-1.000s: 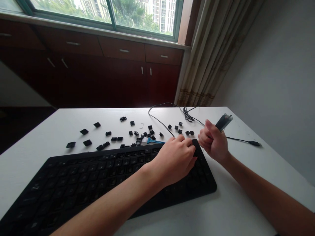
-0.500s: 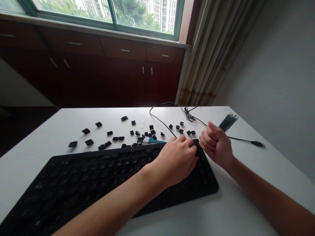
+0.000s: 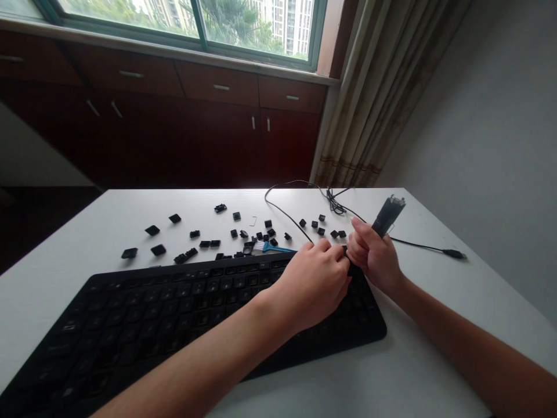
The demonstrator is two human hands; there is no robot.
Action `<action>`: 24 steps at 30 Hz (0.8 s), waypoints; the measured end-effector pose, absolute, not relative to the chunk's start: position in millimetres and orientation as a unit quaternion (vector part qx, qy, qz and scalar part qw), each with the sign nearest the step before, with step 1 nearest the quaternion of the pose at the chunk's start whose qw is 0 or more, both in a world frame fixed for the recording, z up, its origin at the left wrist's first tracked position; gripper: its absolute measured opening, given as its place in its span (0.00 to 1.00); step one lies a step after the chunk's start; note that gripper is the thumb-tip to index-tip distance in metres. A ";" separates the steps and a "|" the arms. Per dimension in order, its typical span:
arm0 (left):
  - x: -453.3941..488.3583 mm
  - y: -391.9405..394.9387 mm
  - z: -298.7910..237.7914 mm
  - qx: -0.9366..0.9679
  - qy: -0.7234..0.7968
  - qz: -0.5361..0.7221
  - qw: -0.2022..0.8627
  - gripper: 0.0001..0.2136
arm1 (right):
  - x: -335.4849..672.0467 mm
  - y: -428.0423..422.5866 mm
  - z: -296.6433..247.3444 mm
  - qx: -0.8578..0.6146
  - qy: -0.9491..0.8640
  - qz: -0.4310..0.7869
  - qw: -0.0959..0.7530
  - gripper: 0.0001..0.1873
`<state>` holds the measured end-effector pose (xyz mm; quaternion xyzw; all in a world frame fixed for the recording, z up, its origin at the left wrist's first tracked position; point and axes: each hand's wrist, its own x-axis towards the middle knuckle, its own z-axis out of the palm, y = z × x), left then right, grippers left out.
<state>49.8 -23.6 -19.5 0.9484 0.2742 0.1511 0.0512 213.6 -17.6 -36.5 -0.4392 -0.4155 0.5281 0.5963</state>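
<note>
A black keyboard (image 3: 174,313) lies across the white table (image 3: 426,360). My left hand (image 3: 313,284) rests on the keyboard's far right corner, fingers curled down onto the keys; what is under the fingertips is hidden. My right hand (image 3: 374,258) is closed around a dark keycap puller tool (image 3: 389,213), whose top sticks up above the fist, and it touches my left hand at the keyboard's corner. Several loose black keycaps (image 3: 204,241) lie scattered behind the keyboard. A small blue brush (image 3: 272,248) lies among them.
The keyboard's black cable (image 3: 331,203) loops across the table's far side and ends in a USB plug (image 3: 452,253) on the right. Dark wooden cabinets (image 3: 174,116) and a window stand beyond the table, a curtain (image 3: 378,93) at right.
My right hand has moved left and down with the tool until it meets my left hand at the keyboard's corner. The tool now stands more upright. My left hand has stayed put.
</note>
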 end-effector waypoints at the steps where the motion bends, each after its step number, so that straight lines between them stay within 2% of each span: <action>1: 49.8 -24.0 -19.6 0.949 0.273 0.151 0.049 0.11 | 212.4 -19.5 -37.5 -0.437 -0.429 0.517 0.598 0.30; 5: 49.9 -25.3 -20.8 0.950 0.267 0.155 0.042 0.11 | 210.6 -22.5 -42.1 -0.447 -0.472 0.477 0.592 0.28; 9: 50.3 -25.8 -22.8 0.951 0.265 0.154 0.032 0.11 | 207.0 -15.9 -40.2 -0.480 -0.443 0.459 0.603 0.30; 15: 50.0 -25.1 -22.4 0.951 0.263 0.156 0.032 0.12 | 203.9 -15.3 -32.5 -0.468 -0.383 0.496 0.623 0.29; 24: 49.0 -26.5 -18.7 0.950 0.271 0.150 0.041 0.12 | 219.4 -16.4 -40.0 -0.415 -0.413 0.528 0.615 0.27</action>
